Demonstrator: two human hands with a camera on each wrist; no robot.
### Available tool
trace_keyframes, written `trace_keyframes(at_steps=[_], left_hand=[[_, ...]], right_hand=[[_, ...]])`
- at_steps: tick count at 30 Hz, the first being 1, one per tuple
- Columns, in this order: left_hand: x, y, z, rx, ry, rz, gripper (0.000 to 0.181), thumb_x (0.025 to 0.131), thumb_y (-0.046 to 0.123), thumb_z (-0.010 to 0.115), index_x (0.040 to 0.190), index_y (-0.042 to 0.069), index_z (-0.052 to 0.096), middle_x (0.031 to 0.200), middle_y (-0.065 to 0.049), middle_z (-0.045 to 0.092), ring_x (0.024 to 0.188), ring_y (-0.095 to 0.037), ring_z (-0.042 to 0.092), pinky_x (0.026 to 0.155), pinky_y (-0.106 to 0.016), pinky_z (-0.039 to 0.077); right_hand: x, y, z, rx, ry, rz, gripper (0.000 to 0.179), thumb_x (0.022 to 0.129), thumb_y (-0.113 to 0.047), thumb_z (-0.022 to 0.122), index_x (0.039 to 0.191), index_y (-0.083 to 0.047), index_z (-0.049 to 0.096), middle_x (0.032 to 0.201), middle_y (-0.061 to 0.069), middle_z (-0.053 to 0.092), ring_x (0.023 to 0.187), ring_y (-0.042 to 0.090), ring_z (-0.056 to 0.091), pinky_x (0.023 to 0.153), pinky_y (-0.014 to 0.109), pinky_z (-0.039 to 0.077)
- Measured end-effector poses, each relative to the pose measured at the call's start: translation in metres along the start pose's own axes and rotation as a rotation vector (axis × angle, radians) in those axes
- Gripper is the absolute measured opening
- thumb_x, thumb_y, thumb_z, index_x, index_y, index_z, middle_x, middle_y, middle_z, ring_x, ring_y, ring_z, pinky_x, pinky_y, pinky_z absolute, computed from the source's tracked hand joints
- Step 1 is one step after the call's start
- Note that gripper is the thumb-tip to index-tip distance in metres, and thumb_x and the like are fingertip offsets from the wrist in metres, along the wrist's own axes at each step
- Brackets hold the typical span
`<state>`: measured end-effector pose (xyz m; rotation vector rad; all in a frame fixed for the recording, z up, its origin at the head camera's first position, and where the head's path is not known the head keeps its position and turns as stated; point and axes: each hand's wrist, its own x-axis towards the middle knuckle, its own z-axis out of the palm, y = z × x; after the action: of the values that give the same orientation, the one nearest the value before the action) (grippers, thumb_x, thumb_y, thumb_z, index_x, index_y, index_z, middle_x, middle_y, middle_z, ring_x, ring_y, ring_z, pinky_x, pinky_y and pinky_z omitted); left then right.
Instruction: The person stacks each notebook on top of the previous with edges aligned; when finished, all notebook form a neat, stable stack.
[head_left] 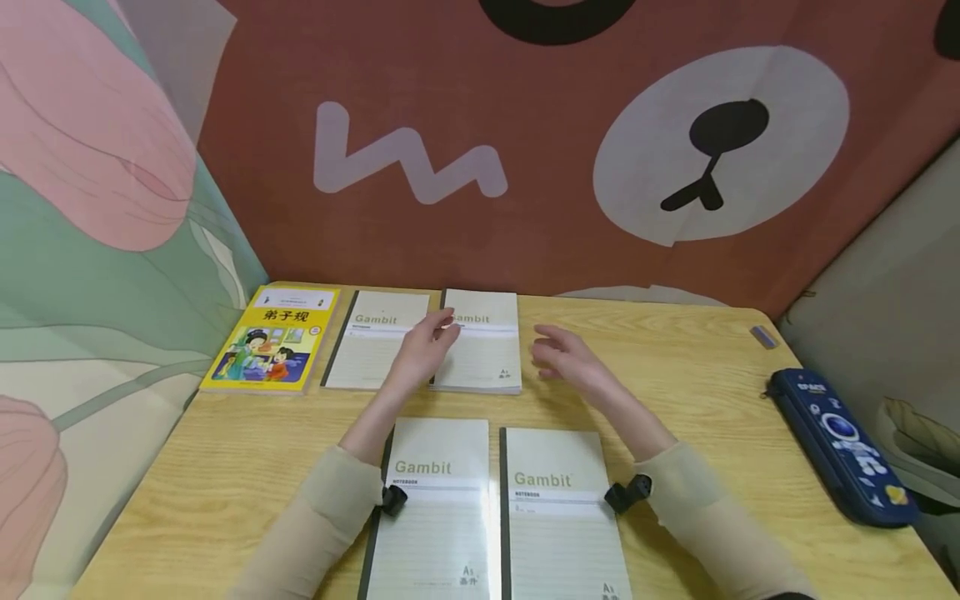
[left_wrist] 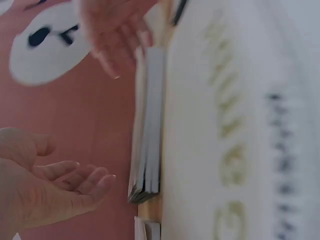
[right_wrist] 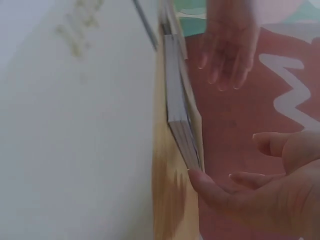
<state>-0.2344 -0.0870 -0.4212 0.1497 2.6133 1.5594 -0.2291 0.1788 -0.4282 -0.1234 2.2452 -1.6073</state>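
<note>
Lettering: an off-white rectangular paper notebook with a dark spine, back right (head_left: 483, 358), reads "Gambit"; the same print appears on the matching back-left notebook (head_left: 360, 362), front-left notebook (head_left: 435, 533) and front-right notebook (head_left: 562, 542), with "NOTEBOOK" legible on the front pair. A glossy yellow picture-covered book (head_left: 262, 346), far left, is titled 弟子规. A navy zipped pencil case with rounded corners (head_left: 840, 450) reads "SPACE"; a small blue block (head_left: 763, 337) lies behind it.

Materials: pale wood-grain bench (head_left: 697, 375); layered page edges show under the back-right cover in the wrist views.

Hands: left hand (head_left: 427, 346) released, fingers loosely bent, above the back-right notebook's left side. Right hand (head_left: 570, 358) released, just beyond its right edge.

Edges: a narrow strip separates the front pair; wide wood surface lies between right hand and pencil case.
</note>
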Motion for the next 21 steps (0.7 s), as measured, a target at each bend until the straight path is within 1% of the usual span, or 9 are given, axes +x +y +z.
trace_keyframes(at_steps=[3,5,10,14,18,21], left_hand=[[-0.009,0.005,0.011,0.032,-0.011,0.039,0.052,0.109,0.032,0.049,0.154,0.007,0.046,0.150,-0.017,0.056,0.135,-0.036,0.057,0.114,-0.052,0.048],[-0.017,0.008,0.017,0.044,-0.025,0.053,0.051,0.109,0.031,0.048,0.154,0.007,0.047,0.148,-0.018,0.058,0.132,-0.036,0.058,0.113,-0.052,0.049],[-0.036,0.017,0.030,0.078,-0.068,0.028,0.052,0.109,0.035,0.045,0.155,0.011,0.046,0.146,-0.016,0.059,0.132,-0.034,0.059,0.113,-0.051,0.048],[-0.052,0.022,0.036,0.076,-0.137,0.020,0.054,0.109,0.036,0.042,0.158,0.012,0.042,0.149,-0.015,0.057,0.136,-0.034,0.056,0.116,-0.052,0.046],[-0.067,0.024,0.041,0.049,-0.210,-0.008,0.056,0.110,0.038,0.040,0.160,0.012,0.038,0.154,-0.016,0.052,0.143,-0.036,0.050,0.121,-0.055,0.039],[-0.074,0.023,0.045,0.030,-0.238,-0.045,0.057,0.110,0.040,0.038,0.160,0.014,0.036,0.159,-0.015,0.047,0.149,-0.037,0.043,0.125,-0.058,0.031]], right_hand=[[-0.010,0.004,-0.005,-0.049,0.022,-0.015,0.067,0.108,-0.031,0.052,0.163,-0.003,0.024,0.161,0.027,0.038,0.142,0.044,0.049,0.114,0.053,0.050],[-0.016,0.006,-0.008,-0.068,0.035,-0.030,0.067,0.108,-0.032,0.053,0.162,-0.002,0.026,0.159,0.027,0.042,0.140,0.044,0.052,0.111,0.052,0.052],[-0.033,0.012,-0.014,-0.123,0.065,-0.055,0.065,0.109,-0.034,0.052,0.160,0.000,0.030,0.154,0.028,0.047,0.135,0.044,0.055,0.107,0.050,0.056],[-0.050,0.016,-0.019,-0.157,0.086,-0.071,0.065,0.109,-0.038,0.051,0.159,-0.001,0.033,0.154,0.027,0.046,0.135,0.044,0.054,0.107,0.051,0.055],[-0.066,0.018,-0.022,-0.201,0.103,-0.086,0.063,0.109,-0.039,0.049,0.158,-0.001,0.036,0.154,0.027,0.047,0.131,0.044,0.057,0.105,0.052,0.055],[-0.076,0.020,-0.025,-0.232,0.102,-0.077,0.063,0.110,-0.040,0.047,0.157,0.000,0.036,0.154,0.027,0.047,0.133,0.044,0.055,0.106,0.053,0.055]])
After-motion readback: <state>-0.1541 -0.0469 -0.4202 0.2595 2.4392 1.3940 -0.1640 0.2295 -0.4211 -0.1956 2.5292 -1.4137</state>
